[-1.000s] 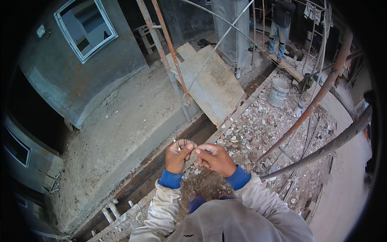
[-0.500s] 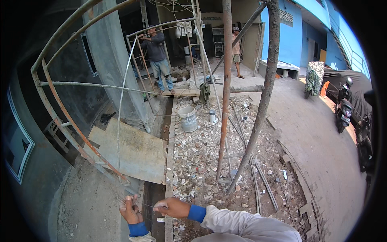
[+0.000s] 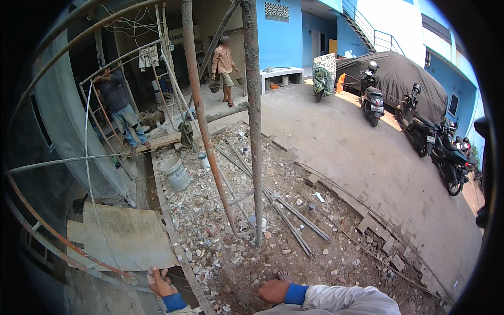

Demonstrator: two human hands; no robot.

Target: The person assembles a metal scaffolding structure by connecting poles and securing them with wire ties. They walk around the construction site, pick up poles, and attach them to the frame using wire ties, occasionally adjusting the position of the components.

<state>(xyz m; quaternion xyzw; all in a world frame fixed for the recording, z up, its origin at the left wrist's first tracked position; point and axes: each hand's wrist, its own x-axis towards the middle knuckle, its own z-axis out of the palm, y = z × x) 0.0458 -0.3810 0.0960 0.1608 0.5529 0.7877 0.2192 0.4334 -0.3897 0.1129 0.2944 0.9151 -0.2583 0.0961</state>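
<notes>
My left hand [image 3: 161, 282] is low at the left, its fingers pinched together beside the lower end of a rusty curved metal frame [image 3: 86, 255]. A thin wire, plain in the earlier picture, is only faint at these fingers now. My right hand [image 3: 274, 291] is closed, low in the middle over the rubble, apart from the left. What its fingers hold is too small to make out. Below the left hand runs a narrow trench beside a concrete edging [image 3: 169, 231]. A stained board [image 3: 126, 236] lies across the ground just beyond that hand.
Rusty upright poles [image 3: 253, 131] stand ahead of me on broken rubble [image 3: 220, 210]. Metal pipes [image 3: 299, 218] and a pale bucket [image 3: 175, 174] lie beyond. One person [image 3: 118, 105] stands at the frame; another [image 3: 224, 68] carries buckets. Motorcycles [image 3: 374, 102] line the paved yard.
The view has swung to the right. My right hand has moved away from the left, widening the gap between them. The person at the back now shows carrying buckets.
</notes>
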